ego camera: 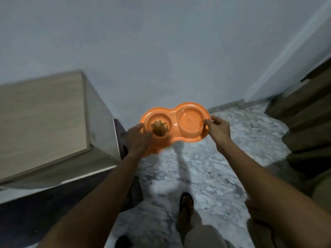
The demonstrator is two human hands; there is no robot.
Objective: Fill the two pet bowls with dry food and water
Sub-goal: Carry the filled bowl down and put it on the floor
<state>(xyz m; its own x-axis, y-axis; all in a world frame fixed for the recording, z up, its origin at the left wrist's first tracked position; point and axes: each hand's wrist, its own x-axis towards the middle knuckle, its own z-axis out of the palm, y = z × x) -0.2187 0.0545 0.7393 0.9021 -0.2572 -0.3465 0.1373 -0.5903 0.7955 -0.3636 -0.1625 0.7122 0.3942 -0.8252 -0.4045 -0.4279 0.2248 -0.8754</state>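
Orange double dish [174, 127] is up in the air, carried over the marbled floor [206, 167] and close to a pale wall [161, 51]. We see it slightly tilted, its right end higher in the picture.

The hands are set well apart, one at each end of the dish. Left hand [138, 138] grips the left end with its thumb on top of the rim and its fingers gone beneath; this hand is blurred. Right hand [218, 129] pinches the right rim, thumb on top, with the other fingers curled under the edge.

Left bowl [152, 119] holds a small heap of dry food [159, 129], brown pellets bunched toward the near side. Right bowl [190, 120] looks glossy inside; we cannot tell whether water is in it.

A light wooden cabinet [44, 113] stands at left, against the wall. Dark brown slatted woodwork [308, 113] is at right. Below, a foot in a dark sandal [186, 204] is planted on the floor, with pale trouser cloth [202, 235] at the bottom edge.
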